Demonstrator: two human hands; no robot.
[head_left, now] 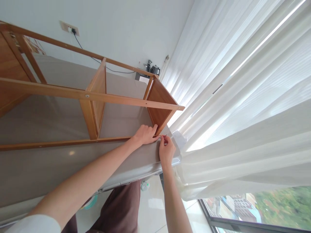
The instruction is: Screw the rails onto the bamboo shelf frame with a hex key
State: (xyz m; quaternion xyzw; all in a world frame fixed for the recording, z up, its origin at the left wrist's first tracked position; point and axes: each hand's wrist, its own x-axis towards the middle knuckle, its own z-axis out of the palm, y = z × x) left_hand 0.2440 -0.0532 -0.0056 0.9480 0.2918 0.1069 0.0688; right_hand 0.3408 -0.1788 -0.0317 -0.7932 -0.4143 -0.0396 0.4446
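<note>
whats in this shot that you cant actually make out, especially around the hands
All in the head view:
- What the right hand pinches: too small, and mostly covered by its fingers.
- Some fingertips of the left hand: hidden by the hand itself.
- The left end of the wooden frame: cut off by the picture's left edge.
- The dark item beside the kettle: too small and far off.

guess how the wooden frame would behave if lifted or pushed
The frame is probably stiff, since boards tie its long rails together. It looks fairly light for its size, being mostly open between them. Pushed, it might slide, as the grey surface beneath looks glossy.
</note>
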